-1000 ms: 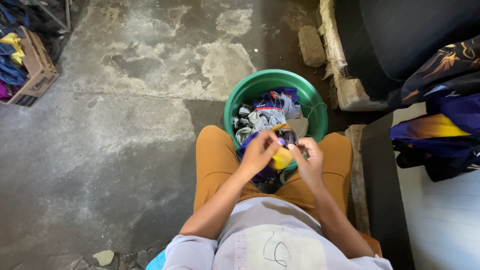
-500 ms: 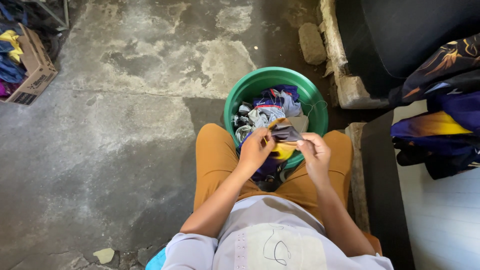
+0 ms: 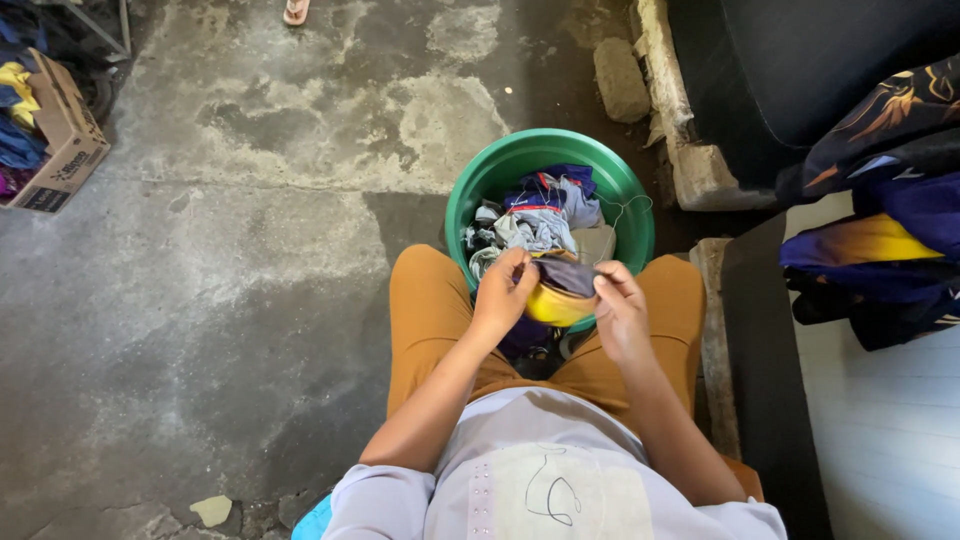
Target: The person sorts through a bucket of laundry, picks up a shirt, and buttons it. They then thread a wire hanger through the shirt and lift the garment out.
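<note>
Since a second ago the yellow and grey cloth piece point(image 3: 556, 295) has gone from bunched up to spread out a bit between both hands, with the yellow part now hanging like a little pouch. Left hand point(image 3: 503, 295) pinches its left edge, fingers closed on the fabric; right hand point(image 3: 619, 308) grips the right edge the same way. Whole thing sits above the person's lap, right at the near rim of the green basin point(image 3: 480, 185), which is stuffed with blue, grey and white fabric scraps point(image 3: 540, 220). Basin stands on the concrete floor point(image 3: 250, 250) between the knees. Cardboard box point(image 3: 60, 130) with more cloth is off at the far left edge, and dark patterned garments point(image 3: 880, 250) hang at the right.
</note>
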